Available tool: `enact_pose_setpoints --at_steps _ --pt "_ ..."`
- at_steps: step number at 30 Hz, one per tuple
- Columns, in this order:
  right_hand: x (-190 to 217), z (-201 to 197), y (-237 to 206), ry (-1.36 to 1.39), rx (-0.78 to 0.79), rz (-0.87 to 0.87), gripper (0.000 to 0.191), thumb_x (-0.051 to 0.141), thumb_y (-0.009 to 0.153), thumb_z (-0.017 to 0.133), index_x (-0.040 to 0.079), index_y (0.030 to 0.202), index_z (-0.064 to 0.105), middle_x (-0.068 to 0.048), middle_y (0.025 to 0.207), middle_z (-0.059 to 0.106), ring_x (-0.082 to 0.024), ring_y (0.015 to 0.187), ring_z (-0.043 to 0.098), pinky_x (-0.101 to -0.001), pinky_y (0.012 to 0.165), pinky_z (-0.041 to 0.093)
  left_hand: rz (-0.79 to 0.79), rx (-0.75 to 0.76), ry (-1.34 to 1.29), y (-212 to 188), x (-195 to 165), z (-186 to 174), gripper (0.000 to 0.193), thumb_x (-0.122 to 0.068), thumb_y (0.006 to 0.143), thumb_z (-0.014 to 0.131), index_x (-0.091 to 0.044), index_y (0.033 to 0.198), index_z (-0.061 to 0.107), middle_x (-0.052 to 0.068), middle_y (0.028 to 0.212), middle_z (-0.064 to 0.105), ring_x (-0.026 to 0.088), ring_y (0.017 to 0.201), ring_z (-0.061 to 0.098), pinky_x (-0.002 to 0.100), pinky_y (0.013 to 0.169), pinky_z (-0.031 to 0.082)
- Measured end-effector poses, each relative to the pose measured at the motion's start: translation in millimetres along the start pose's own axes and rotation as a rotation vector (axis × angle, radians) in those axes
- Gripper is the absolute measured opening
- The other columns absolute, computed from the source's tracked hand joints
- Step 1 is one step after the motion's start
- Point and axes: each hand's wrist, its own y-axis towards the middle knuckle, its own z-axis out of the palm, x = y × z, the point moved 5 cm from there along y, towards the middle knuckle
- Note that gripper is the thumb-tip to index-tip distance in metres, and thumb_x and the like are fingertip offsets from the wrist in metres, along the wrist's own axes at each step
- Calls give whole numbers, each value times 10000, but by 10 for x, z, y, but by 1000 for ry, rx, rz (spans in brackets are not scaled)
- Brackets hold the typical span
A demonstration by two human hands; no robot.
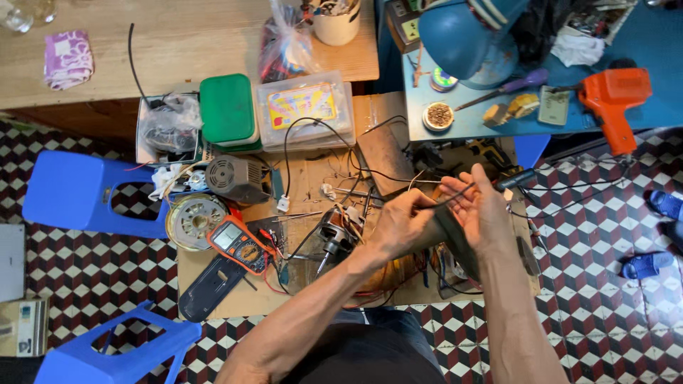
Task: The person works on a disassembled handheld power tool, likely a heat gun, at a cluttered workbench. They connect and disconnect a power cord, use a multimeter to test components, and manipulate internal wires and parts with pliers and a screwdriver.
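Above the cardboard sheet (306,185) and fan motor (336,238), the right hand (484,210) lay half-open, cradling a black strip (449,226); the left hand (402,224) pinched a thin black wire (455,195) shut between fingertips.

Repair workshop: multimeter (238,245), soldering gun (613,99), motor parts (238,178) and wires crowd the frame centre and upper right.

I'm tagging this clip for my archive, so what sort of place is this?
Probably a small home repair workshop for electrical appliances, set up on the floor. An orange multimeter and a bare motor lie on cardboard, an orange soldering gun sits on the blue table, and both hands work a thin black wire.
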Motion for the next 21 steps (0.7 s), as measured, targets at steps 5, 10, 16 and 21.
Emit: enact_pose_setpoints --at_steps 5,10,16,21 --pt "274 210 -187 -156 184 -177 340 154 1062 590 -30 1339 657 -117 865 685 -202 876 682 -338 869 558 102 84 -71 -181 -38 -62 298 -99 932 549 -52 1187 696 165 1061 741 250 930 725 350 813 583" --pt "401 226 -614 -448 161 -297 251 44 956 614 -39 1169 718 -105 985 763 -179 957 718 -314 915 576 -414 324 -403 112 378 -58 435 -229 971 388 -78 1271 663 191 1010 782 126 661 655 263 589 534" --pt "269 352 -790 -1032 329 -130 263 69 910 653 47 1120 810 -83 983 802 -217 858 700 -355 785 561 -698 294 -940 675 590 -134 541 -462 1020 500 41 1092 685 169 976 774 52 471 506 190 381 369" --pt "276 369 -716 -902 670 -60 366 185 902 642 70 1238 735 -52 1162 788 -144 1062 733 -292 938 560 -474 349 -327 727 415 -425 399 -342 905 641 15 996 794 132 782 801 82 455 494 273 380 366"
